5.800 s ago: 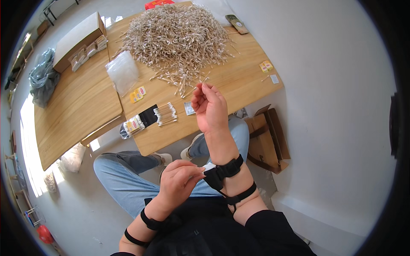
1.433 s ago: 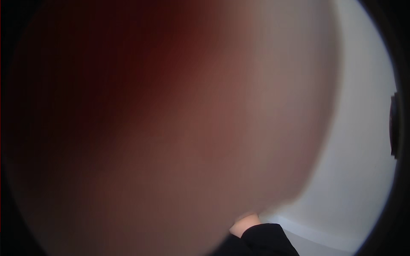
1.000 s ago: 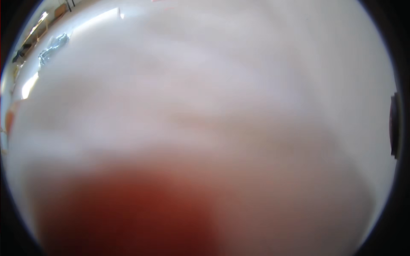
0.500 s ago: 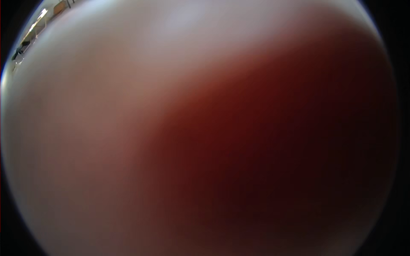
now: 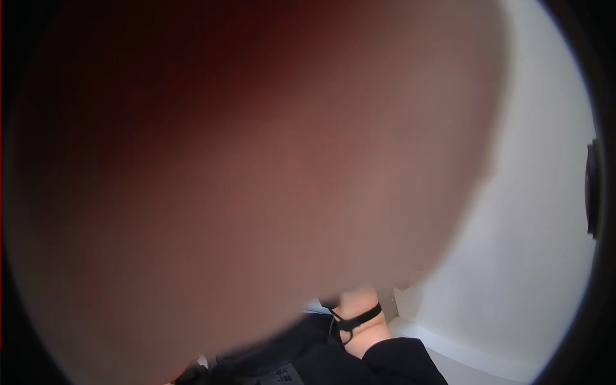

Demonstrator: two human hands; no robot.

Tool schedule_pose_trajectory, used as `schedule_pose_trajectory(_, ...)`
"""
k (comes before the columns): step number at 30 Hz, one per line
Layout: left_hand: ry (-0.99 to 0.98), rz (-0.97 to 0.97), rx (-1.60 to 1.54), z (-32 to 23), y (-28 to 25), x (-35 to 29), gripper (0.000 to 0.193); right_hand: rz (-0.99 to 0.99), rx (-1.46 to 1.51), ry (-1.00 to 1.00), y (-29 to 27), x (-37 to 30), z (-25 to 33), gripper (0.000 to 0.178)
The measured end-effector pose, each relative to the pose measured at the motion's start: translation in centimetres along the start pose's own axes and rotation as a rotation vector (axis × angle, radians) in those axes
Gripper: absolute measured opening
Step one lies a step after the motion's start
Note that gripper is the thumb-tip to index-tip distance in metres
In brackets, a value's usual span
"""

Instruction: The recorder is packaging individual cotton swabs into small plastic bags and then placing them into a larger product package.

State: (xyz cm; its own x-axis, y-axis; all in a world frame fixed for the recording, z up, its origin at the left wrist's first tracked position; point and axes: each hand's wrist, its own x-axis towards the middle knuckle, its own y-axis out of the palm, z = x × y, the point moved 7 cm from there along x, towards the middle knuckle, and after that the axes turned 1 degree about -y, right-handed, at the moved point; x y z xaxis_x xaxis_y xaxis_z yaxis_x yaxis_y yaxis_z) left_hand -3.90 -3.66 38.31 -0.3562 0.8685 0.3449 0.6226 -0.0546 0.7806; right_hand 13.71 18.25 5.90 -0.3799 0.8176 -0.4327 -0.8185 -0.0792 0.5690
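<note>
A large skin-toned blur (image 5: 308,199), turning dark red at the upper left, covers most of the head view. It looks like part of a hand right against the lens, but I cannot tell which hand it belongs to. Below it, at lower right, shows a bare forearm (image 5: 369,330) with a black strap (image 5: 367,317) and a thin black cable round it. A black sleeve (image 5: 401,359) ends just under that strap; by its side this seems to be my right arm. Its hand is hidden behind the blur. No fingers can be made out, nor anything held.
Black clothing (image 5: 289,353) fills the bottom middle, with a small grey printed patch (image 5: 279,374). A pale wall-like surface (image 5: 513,256) runs down the right side. A dark object (image 5: 591,189) sits at the far right rim.
The covering shape has shifted, its dark red area going from right to upper left. The forearm, black clothing and pale surface have come into view; the room strip at upper left is gone.
</note>
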Motion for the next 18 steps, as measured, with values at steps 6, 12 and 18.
schedule_pose_trajectory(6,0.017,0.107,0.072,1.3,0.3,-0.6,0.051,0.0,0.009,-0.013,-0.1,0.1,0.3,0.009)
schedule_pose_trajectory(12,0.022,0.055,0.001,0.5,-1.0,-1.7,0.056,0.016,-0.036,-0.004,-0.8,0.5,-0.1,0.013)
schedule_pose_trajectory(18,-0.069,-0.396,0.235,5.2,-1.8,1.3,0.054,-0.057,0.003,-0.055,1.2,-1.2,1.5,0.009)
